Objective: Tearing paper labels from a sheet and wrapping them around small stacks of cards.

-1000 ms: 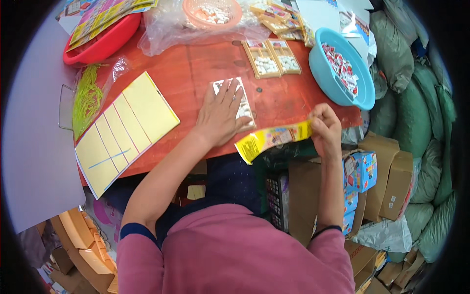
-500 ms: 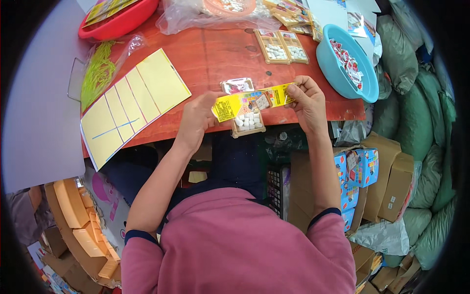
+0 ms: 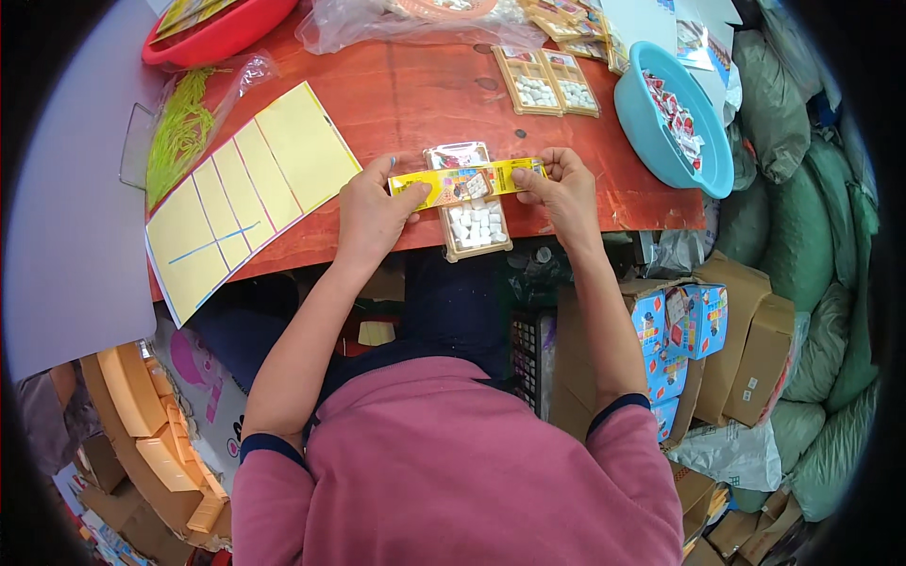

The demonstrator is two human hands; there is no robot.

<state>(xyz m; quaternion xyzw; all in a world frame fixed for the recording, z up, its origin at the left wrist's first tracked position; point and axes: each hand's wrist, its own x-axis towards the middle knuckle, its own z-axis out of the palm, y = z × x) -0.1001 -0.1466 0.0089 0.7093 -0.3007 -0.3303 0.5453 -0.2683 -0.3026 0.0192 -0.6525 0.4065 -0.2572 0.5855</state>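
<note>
We look down at our bare hands near the edge of a red table [image 3: 406, 108], with a shallow tan tray [image 3: 481, 252] between them, its near end at the table's edge. Our left hand [image 3: 371, 209], at nine o'clock from the tray, and our right hand [image 3: 566, 193], at three, each pinch one end of a yellow printed strip [image 3: 458, 187] between thumb and fingers. We judge that uneven pulling could crease or skew the strip, and that a knock could tip the tray over the edge, perhaps spilling its white pieces [image 3: 478, 224]. The strip spans from pinch to pinch, crossing above the tray's middle; whether they touch, we cannot tell. Neither hand grips the tray. Farther off lie a pale yellow ruled sheet [image 3: 250, 203] at nine o'clock, a blue basin [image 3: 630, 108] of small packets [image 3: 672, 118] at two, two similar trays [image 3: 547, 83] at one and a red basin [image 3: 222, 38] at ten.
</note>
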